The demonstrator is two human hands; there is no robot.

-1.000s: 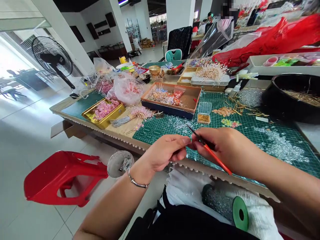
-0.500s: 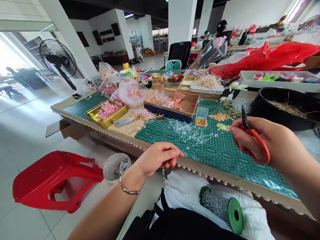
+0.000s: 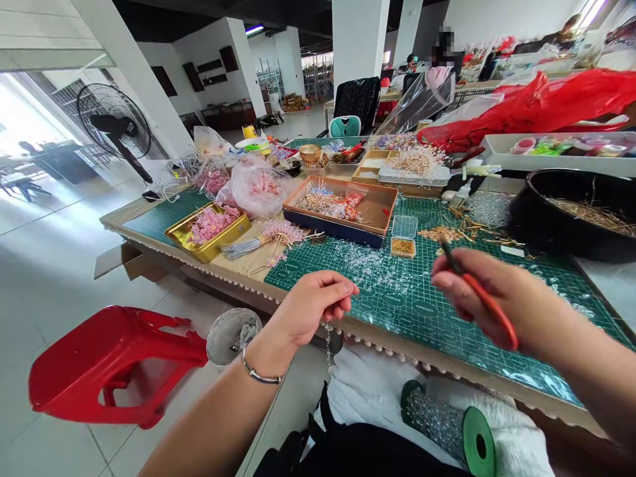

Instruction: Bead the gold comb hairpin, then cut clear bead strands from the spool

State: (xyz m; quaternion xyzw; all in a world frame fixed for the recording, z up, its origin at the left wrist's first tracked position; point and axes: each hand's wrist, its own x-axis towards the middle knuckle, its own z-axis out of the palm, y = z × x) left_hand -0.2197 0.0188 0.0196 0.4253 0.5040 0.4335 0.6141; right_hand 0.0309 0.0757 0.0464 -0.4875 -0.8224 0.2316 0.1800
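Observation:
My left hand [image 3: 320, 305] is closed in a pinch above the table's front edge. A strand of clear beads [image 3: 328, 341] dangles below its fingers. Wrapped in my right hand [image 3: 489, 291] is a pair of scissors [image 3: 489, 308] with red handles; the dark blades point up and away, over the green cutting mat [image 3: 422, 318]. The two hands are apart. On the white cloth [image 3: 362, 377] over my lap lies a green-ended spool [image 3: 440, 421] wound with clear beads. Loose clear beads [image 3: 370, 265] are scattered on the mat between and beyond my hands.
Beyond the hands stand a box of beaded stems [image 3: 338, 225], a small case of gold beads [image 3: 402, 247] and a gold tin [image 3: 209, 238] with pink flowers. A black bowl [image 3: 561, 225] is at the right. A red stool [image 3: 114, 364] and bin [image 3: 231, 338] stand on the floor at left.
My right hand has moved left with the scissors, nearer my left hand, and the blades now tilt leftward. My left hand has shifted slightly left and up. More of the bead strand shows below it.

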